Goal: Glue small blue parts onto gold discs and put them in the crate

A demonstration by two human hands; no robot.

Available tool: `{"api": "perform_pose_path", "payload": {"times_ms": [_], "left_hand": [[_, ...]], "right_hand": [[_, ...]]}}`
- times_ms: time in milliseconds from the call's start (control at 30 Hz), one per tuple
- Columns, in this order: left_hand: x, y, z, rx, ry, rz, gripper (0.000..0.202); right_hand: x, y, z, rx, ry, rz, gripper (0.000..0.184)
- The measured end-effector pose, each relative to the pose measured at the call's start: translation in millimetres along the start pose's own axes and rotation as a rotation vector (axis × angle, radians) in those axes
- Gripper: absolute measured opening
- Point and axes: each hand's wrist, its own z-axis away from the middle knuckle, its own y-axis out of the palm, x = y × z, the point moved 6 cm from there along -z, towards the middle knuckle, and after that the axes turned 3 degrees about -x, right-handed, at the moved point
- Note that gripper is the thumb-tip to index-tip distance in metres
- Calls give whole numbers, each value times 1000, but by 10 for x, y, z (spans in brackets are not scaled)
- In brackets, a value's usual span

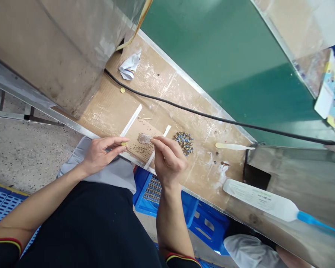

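Note:
My left hand [104, 152] is at the table's front edge, with thumb and forefinger pinched on a small yellow disc [124, 144]. My right hand [171, 158] is closed in a pinch beside a small clear plastic piece [144, 139]; whatever is between its fingertips is too small to make out. Tiny brown bits [139, 148] lie scattered on the cardboard between the hands. Just beyond my right hand is a heap of small blue and brass-coloured parts [184, 143]. A thin stick [145, 118] rests behind the clear piece.
A black cable [170, 102] crosses the table. Behind lie a crumpled cloth [130, 66] and another yellow disc [122, 90]. To the right are a white bottle with a blue nozzle [262, 199] and a pale flat tool [234, 146]. Below the edge, a blue crate [145, 204] holds rows of parts.

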Motion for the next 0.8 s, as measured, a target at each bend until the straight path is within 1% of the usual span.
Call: {"api": "perform_pose_path", "payload": {"times_ms": [233,333,433,600,667,800], "left_hand": [[4,4,9,-3,8,7,24],[9,7,12,-5,11,14,24],[18,8,15,-8,6,23,25],[9,9,20,1,1,22,24],[3,10,20,4,-1,26,24],[0,10,14,-4,8,26,24]], "right_hand": [[6,-14,0,-11,26,-26,36],[15,-44,-8,-53,58,-16,31],[18,-83,-19,-114,124,34,22],[19,-87,-20,-107,248,58,13],[33,-95,-19,-111,253,79,12],[76,-91,-27,-102,213,120,14]]}}
